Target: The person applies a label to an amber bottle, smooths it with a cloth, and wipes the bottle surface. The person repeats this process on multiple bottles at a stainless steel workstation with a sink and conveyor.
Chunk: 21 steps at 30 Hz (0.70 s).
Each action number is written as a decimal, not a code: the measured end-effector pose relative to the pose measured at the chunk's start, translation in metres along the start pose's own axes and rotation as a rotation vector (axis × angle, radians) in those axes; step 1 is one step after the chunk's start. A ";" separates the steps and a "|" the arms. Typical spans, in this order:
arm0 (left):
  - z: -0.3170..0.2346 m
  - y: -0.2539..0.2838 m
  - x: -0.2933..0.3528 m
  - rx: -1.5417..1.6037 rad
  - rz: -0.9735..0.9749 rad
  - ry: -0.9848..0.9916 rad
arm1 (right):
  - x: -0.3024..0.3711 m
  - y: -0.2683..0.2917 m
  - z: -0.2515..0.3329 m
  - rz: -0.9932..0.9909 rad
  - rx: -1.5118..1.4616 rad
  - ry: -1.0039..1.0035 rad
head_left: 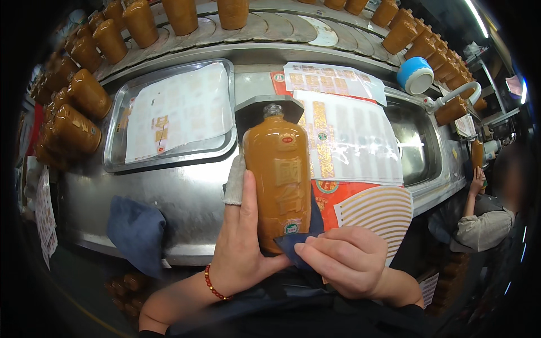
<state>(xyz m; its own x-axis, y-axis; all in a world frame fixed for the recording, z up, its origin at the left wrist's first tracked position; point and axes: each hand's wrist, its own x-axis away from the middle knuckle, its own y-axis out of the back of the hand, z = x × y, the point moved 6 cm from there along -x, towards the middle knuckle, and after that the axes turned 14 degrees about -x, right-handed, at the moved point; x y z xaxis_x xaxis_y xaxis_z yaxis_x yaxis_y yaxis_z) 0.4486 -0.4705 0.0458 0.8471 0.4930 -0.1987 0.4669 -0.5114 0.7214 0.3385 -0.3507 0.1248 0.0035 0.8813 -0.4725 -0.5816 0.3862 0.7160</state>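
Observation:
A brown glazed bottle [277, 169] with a clear threaded neck stands upright before me, with raised panels, a small red oval decal near its shoulder and a round green one low down. My left hand [239, 242] grips its left side and base; a grey fabric cover [235, 181] is on one finger, and a red bead bracelet circles the wrist. In my right hand [346, 259], a dark blue cloth [293, 245] is pinched between thumb and fingers, its corner against the bottle's lower front, beside the green decal. Part of the cloth shows behind the bottle's right edge.
Left of the bottle lies a metal tray [112, 147] with decal sheets [186, 107]; a blue cloth [135, 231] hangs over the counter edge. Rightward are more decal sheets [355, 141], a sink [420, 180] and a blue-white pot [415, 75]. Brown bottles [141, 25] line a conveyor; a co-worker [487, 222] sits right.

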 end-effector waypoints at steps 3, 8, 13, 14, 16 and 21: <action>0.000 0.001 0.000 -0.004 0.015 0.011 | -0.003 0.004 -0.004 -0.015 0.041 -0.008; -0.001 0.003 -0.001 -0.003 -0.011 0.000 | -0.010 0.002 0.002 0.054 0.024 0.020; -0.001 0.004 0.000 -0.002 -0.019 -0.007 | -0.010 0.000 0.001 0.067 0.004 0.021; -0.001 0.004 -0.001 0.003 -0.023 -0.010 | -0.010 -0.001 0.003 0.077 0.013 0.035; -0.001 0.004 -0.002 0.008 -0.025 -0.012 | -0.010 -0.003 0.004 0.096 0.028 0.063; 0.001 0.003 -0.001 0.001 -0.045 -0.021 | -0.011 0.001 0.001 0.072 0.007 0.032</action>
<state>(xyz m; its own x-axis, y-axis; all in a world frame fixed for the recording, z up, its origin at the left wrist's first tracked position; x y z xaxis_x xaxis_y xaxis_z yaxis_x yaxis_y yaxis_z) 0.4490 -0.4728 0.0475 0.8303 0.5008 -0.2445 0.5048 -0.4899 0.7108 0.3387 -0.3599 0.1318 -0.0640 0.8980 -0.4353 -0.5736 0.3238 0.7524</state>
